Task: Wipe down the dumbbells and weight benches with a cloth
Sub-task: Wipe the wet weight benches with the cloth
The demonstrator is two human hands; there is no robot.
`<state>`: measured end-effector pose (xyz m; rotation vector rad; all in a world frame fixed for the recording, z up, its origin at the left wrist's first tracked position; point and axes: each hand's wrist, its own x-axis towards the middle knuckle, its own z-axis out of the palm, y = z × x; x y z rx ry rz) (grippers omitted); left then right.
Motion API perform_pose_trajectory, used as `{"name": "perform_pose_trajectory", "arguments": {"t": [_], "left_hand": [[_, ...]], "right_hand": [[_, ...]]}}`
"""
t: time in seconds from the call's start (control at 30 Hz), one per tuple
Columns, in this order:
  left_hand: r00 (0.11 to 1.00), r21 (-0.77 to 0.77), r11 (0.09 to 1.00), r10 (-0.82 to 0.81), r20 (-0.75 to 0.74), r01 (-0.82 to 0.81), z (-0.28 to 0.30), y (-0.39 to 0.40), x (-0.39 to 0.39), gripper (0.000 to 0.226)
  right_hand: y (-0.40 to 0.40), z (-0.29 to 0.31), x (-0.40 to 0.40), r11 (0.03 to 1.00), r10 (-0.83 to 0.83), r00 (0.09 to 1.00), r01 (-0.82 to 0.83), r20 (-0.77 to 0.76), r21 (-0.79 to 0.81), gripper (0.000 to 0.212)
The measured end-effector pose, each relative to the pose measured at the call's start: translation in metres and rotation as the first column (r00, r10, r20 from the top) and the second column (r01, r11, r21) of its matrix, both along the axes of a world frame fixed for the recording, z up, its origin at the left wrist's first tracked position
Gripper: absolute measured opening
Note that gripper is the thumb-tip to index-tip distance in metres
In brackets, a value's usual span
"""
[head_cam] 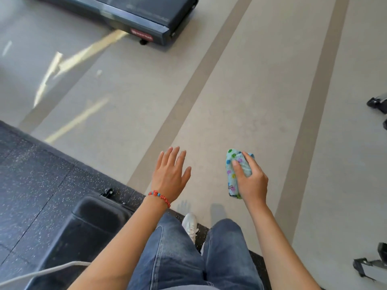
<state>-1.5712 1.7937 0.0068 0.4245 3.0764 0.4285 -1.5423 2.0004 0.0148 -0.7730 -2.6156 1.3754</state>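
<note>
The right hand (250, 181) holds a cloth (235, 171). The cloth is light blue with bright dots of green, purple and yellow, and it is rolled or folded into a thick bundle. The fingers curl round it, so this grip is tight on the cloth. The cloth is up in the air over the pale floor (240, 91), in front of the person's knees.

The left hand (170, 174) holds nothing. Its fingers are straight and spread a little, so its grip is wide. A red bead bracelet (160, 198) sits on that wrist.

Low on the left is a black padded bench (92, 225), the worktop to be wiped. It stands on a dark speckled mat (35, 174), just beside the left arm. Neither hand touches it.

The person wears blue jeans (178, 258), and a white shoe (190, 225) shows between the legs.

Far up the floor is a dark machine (134, 15); it may be a treadmill, but the view is blurry. Two brown stripes (199, 84) run along the floor. Bits of black and grey gear (378, 104) show at the right edge.
</note>
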Motion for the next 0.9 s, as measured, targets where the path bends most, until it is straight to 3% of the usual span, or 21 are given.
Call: {"name": "perform_pose_trajectory", "arguments": {"t": [0.37,0.63,0.9], "left_hand": [[0.974,0.005,0.975,0.22,-0.052,-0.22,0.002,0.016,-0.125,0.051],[0.919,0.004,0.919,0.394,-0.01,-0.394,0.001,0.023,-0.201,0.052],[0.82,0.025,0.821,0.571,-0.045,-0.57,0.001,-0.037,-0.241,0.051]], "right_hand": [[0.017,0.003,-0.173,0.972,0.234,0.972,-0.234,-0.015,-0.025,0.038],[0.009,0.015,-0.299,0.868,0.496,0.868,-0.496,0.018,0.031,0.039],[-0.07,0.014,-0.37,0.753,0.657,0.753,-0.658,0.024,0.022,0.04]]}}
